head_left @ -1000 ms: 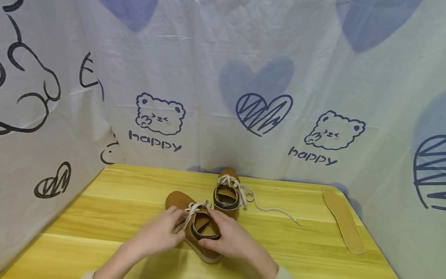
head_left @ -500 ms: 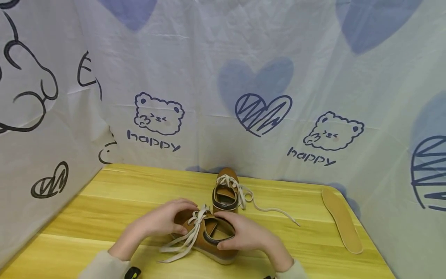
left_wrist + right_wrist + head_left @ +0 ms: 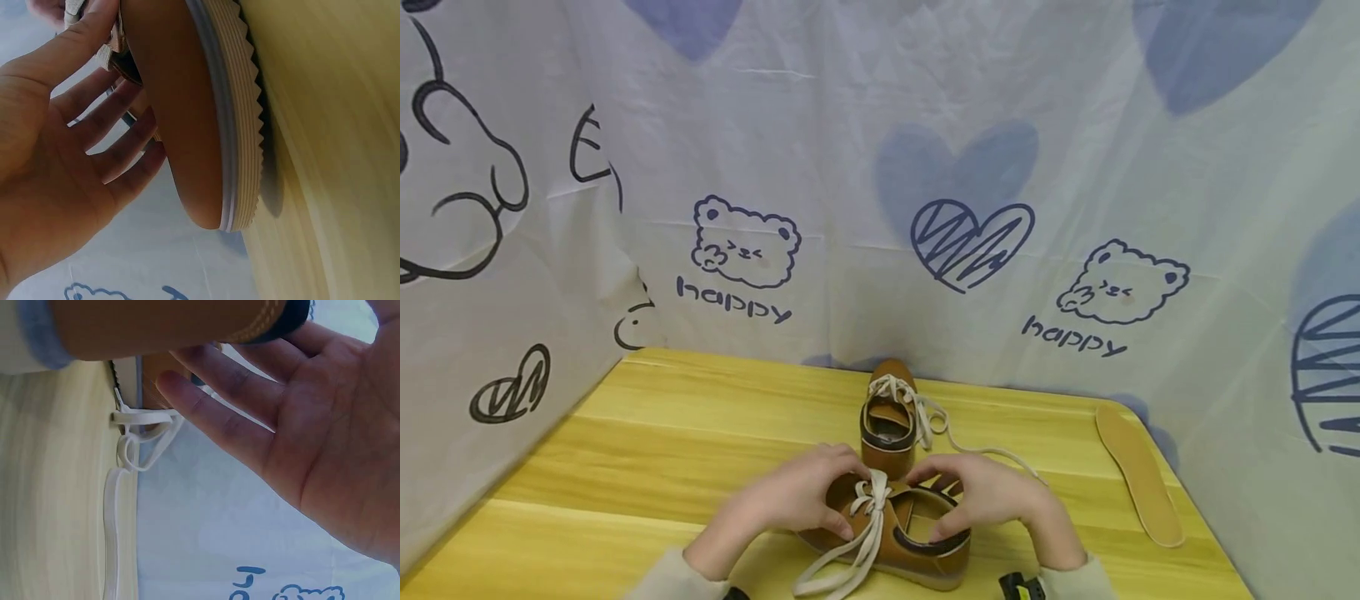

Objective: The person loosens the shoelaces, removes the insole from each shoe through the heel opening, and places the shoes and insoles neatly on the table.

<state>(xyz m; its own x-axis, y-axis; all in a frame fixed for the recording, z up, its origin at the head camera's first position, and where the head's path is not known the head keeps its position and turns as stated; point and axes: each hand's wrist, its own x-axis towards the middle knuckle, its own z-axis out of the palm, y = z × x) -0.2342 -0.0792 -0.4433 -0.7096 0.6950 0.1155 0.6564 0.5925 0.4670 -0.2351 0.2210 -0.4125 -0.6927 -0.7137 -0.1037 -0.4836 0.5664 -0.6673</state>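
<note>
A brown leather shoe (image 3: 891, 550) lies sole down near me, toe to the left, with its white laces (image 3: 871, 537) trailing over the near side. My left hand (image 3: 801, 496) spans the front of it, thumb on the near side by the laces and fingers on the far side. Across the dark-edged opening, my right hand (image 3: 992, 496) holds the heel end, thumb at the near collar and fingers beyond. The left wrist view shows the ridged sole (image 3: 244, 125) close over the table. In the right wrist view, the fingers (image 3: 219, 419) reach behind the shoe's heel (image 3: 150, 325).
Directly behind stands a second brown shoe (image 3: 887, 454), toe to the back, its loose lace running right. A tan insole (image 3: 1138, 475) lies at the right edge of the yellow wood-grain table (image 3: 700, 417). A printed white cloth (image 3: 850, 317) hangs behind and at both sides.
The near shoe has turned, its toe swinging from far left to point left, and has shifted right toward me. Both hands moved right with it; its laces now hang over the near side.
</note>
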